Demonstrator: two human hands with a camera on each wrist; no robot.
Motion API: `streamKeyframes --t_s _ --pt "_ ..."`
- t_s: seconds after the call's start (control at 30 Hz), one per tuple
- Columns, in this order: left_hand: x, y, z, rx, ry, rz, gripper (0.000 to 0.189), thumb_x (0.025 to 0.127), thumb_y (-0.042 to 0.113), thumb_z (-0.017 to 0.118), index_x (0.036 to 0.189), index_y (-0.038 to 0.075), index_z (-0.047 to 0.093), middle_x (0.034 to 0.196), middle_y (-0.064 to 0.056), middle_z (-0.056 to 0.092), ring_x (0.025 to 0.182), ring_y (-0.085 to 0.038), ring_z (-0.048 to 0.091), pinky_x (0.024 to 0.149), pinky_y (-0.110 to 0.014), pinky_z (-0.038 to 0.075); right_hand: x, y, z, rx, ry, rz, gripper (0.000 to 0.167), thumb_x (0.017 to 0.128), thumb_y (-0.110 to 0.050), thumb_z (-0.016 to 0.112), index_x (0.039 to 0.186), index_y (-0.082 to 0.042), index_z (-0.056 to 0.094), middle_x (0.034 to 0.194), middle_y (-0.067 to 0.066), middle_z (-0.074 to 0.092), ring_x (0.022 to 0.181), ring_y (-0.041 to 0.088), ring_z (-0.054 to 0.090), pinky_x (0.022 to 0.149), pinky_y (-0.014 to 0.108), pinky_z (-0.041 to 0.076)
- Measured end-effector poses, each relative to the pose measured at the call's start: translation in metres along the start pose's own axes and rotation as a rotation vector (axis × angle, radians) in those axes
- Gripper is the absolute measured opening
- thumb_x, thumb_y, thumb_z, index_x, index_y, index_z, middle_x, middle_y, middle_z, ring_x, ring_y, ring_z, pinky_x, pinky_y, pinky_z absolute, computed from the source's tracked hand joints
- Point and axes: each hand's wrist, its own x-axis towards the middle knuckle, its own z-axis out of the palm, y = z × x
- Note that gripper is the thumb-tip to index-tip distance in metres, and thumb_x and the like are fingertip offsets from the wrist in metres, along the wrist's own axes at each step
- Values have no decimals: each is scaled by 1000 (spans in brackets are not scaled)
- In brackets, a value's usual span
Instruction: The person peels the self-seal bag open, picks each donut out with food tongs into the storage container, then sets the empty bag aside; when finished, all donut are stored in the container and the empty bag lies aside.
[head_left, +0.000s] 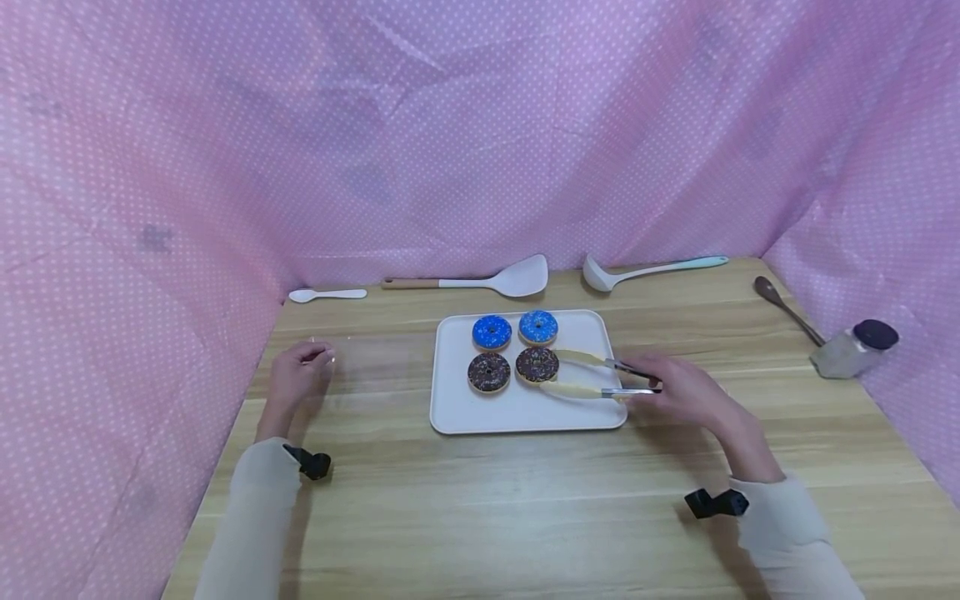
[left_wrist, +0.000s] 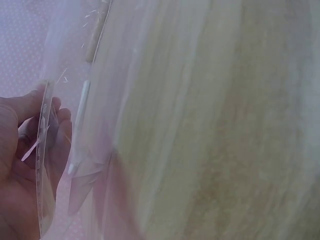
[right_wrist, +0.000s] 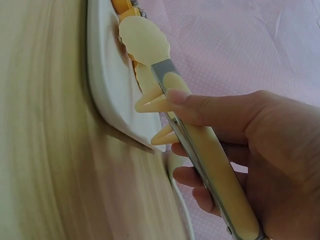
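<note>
My right hand [head_left: 678,390] grips a pair of tongs [right_wrist: 210,175] with cream handles and cream scalloped tips. In the head view the tips lie on both sides of the right chocolate donut [head_left: 537,365], which is on a white tray [head_left: 525,417]. Left of it is another chocolate donut [head_left: 489,372]. Behind these are a dark blue donut [head_left: 492,332] and a lighter blue one [head_left: 538,327], all with sprinkles. At the left, my left hand [head_left: 298,373] pinches the edge of a clear, thin plastic piece [left_wrist: 90,115], possibly a bag, which stretches toward the tray.
Along the back edge lie a small white spoon [head_left: 327,295], a white spatula [head_left: 517,277] with a wooden-coloured handle, and a white ladle [head_left: 600,275]. On the right are a brown spoon [head_left: 787,308] and a dark-lidded jar [head_left: 847,354]. Pink dotted cloth [head_left: 480,150] surrounds the table's back and sides.
</note>
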Motion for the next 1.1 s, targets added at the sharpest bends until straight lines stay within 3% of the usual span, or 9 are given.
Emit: streamKeyframes --t_s 0.27,0.43,0.53,0.6,0.77,0.87,0.97,1.1 --pt "-1 2 5 -61 3 11 22 96 19 58 107 2 68 109 -13 65 93 -14 54 80 -21 45 -1 1 3 -6 -6 30 58 82 -29 76 133 -11 56 123 16 62 96 26 57 82 49 49" --pt "-2 3 7 -54 -6 31 21 96 16 57 106 1 68 110 -14 63 97 -20 54 83 -28 44 -4 3 3 7 -15 37 60 81 -31 77 133 -11 56 126 16 61 100 27 57 85 50 48" --pt "-2 2 9 -48 -24 23 21 96 16 57 106 1 67 109 -13 62 98 -22 53 83 -31 44 -7 5 0 47 -23 46 62 81 -32 77 134 -11 55 125 14 61 96 25 55 81 44 48" --pt "-2 2 9 -60 -40 4 21 96 16 57 107 1 67 109 -12 61 99 -22 52 84 -32 44 -10 8 -2 78 -13 54 62 81 -33 77 135 -13 54 119 12 63 91 22 55 77 38 48" --pt "-3 2 11 -65 -58 -20 19 96 16 58 107 2 67 111 -13 60 99 -21 51 84 -31 43 -14 18 -7 159 58 136 63 84 -38 73 137 -14 50 85 7 60 71 19 51 60 29 42" --pt "-3 1 12 -53 -55 -16 19 96 14 58 106 1 67 111 -14 60 99 -22 52 83 -31 43 -17 25 -6 172 139 232 70 86 -46 68 140 -8 45 88 14 60 76 26 54 62 36 44" --pt "-3 -1 12 -42 -53 -21 19 96 14 58 106 2 67 112 -13 59 99 -22 52 82 -29 44 -18 33 -2 181 242 323 76 87 -50 64 140 -2 42 106 26 57 94 41 54 74 53 46" --pt "-2 -7 12 -20 -43 -28 18 96 16 58 105 3 67 111 -12 58 98 -21 52 81 -28 43 -19 40 7 223 309 482 91 86 -56 62 143 8 29 130 41 39 118 56 37 93 69 33"
